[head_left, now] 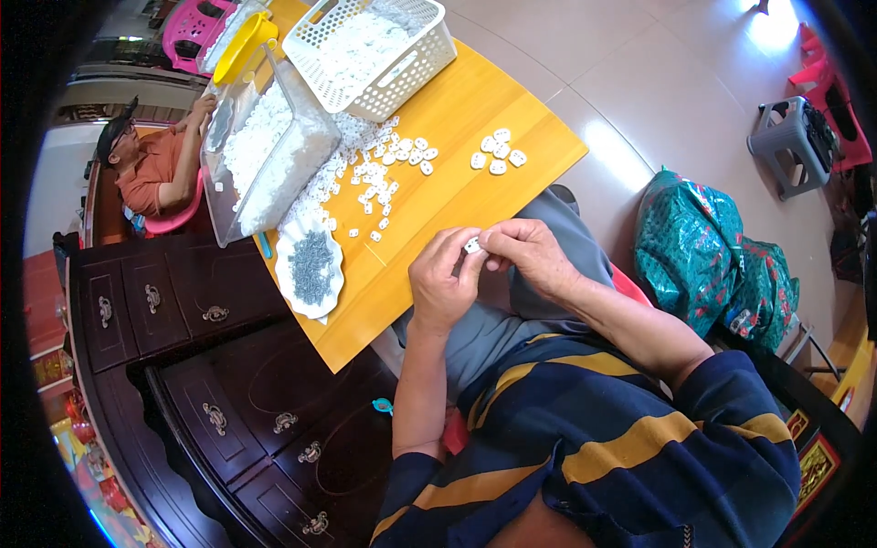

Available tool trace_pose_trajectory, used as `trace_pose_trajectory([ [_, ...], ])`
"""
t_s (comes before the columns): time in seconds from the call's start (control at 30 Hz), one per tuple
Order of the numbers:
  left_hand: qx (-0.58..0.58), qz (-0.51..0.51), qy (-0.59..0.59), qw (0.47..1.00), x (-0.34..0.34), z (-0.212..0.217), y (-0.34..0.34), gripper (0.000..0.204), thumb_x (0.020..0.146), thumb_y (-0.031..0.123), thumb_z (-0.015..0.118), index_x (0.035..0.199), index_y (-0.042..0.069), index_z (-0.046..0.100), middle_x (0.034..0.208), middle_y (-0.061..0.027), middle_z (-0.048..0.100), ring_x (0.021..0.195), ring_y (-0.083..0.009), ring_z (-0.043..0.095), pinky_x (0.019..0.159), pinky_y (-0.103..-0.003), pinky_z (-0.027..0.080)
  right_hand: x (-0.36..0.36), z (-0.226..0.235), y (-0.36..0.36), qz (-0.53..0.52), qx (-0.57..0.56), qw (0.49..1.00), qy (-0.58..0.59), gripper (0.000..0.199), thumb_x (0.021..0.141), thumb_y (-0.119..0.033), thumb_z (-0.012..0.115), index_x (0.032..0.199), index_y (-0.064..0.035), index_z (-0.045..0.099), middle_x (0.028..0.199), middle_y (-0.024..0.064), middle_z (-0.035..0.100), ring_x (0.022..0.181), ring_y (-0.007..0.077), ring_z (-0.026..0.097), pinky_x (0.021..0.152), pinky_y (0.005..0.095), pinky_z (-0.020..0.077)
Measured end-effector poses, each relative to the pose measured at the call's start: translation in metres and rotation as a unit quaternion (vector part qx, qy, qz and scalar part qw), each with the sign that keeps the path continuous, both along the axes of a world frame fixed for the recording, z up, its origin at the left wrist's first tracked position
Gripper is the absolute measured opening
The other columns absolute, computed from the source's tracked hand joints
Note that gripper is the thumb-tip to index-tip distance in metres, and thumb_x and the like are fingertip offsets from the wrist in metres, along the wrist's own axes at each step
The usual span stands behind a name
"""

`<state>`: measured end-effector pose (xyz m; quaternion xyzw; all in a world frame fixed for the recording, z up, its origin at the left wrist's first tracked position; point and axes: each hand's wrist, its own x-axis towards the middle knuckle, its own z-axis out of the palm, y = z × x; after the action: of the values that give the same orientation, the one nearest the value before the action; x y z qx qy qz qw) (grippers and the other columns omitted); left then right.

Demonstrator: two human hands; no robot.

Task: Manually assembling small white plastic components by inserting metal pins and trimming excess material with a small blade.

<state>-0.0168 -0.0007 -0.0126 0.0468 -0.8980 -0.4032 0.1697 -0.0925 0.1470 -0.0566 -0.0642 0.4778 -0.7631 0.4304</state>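
Note:
Between my two hands, just off the table's near edge, is a small white plastic piece [472, 245] with dark spots or holes. My left hand [445, 279] pinches it with thumb and fingers. The fingers of my right hand [530, 258] are closed at the piece's other side; whether they also hold a tiny part is too small to tell. Loose white pieces [373, 183] of similar look lie scattered on the wooden table [475, 96]. A separate little group of white pieces [498, 167] rests toward the right corner. On the left, a white scalloped dish [285, 239] holds many small dark grey parts [313, 267].
A white perforated basket [402, 87] and a clear tub [306, 137], both full of white pieces, stand at the back. Beyond them are a yellow scoop-like container [245, 47] and a seated person [155, 169]. Dark drawers [228, 402] flank the left; green bags [699, 251] sit right.

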Motion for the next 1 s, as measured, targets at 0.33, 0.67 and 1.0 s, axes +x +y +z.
trace_pose_trajectory([
  [0.33,-0.014,-0.006,0.005,1.000,0.003,-0.004,-0.002,0.021,0.082,0.001,0.074,0.103,0.001,0.069,0.095,-0.0152,0.071,0.086,-0.0335,0.070,0.075,-0.038,0.056,0.004,-0.001,0.001,-0.001,0.020,1.000,0.020,0.023,0.101,-0.024,0.065,0.096,-0.0028,0.074,0.080,-0.0009,0.068,0.073,0.0051,0.060,0.068,0.0203,0.0471],
  [0.67,0.028,0.000,-0.025,0.999,-0.001,0.001,-0.001,0.022,0.082,0.001,0.074,0.104,0.001,0.070,0.098,-0.0149,0.070,0.085,-0.0315,0.070,0.075,-0.037,0.056,0.001,0.000,-0.001,-0.004,-0.011,1.000,-0.009,0.022,0.100,-0.024,0.065,0.098,-0.0039,0.073,0.081,-0.0020,0.067,0.073,0.0049,0.060,0.068,0.0198,0.0474],
  [1.0,-0.018,-0.045,0.008,0.999,0.008,0.009,-0.008,0.028,0.084,0.008,0.074,0.111,0.003,0.070,0.104,-0.0133,0.070,0.093,-0.0328,0.069,0.079,-0.039,0.056,0.004,0.004,-0.003,0.004,-0.004,1.000,-0.019,0.018,0.097,-0.026,0.070,0.092,-0.0084,0.067,0.078,-0.0015,0.066,0.070,0.0055,0.059,0.064,0.0193,0.0450],
])
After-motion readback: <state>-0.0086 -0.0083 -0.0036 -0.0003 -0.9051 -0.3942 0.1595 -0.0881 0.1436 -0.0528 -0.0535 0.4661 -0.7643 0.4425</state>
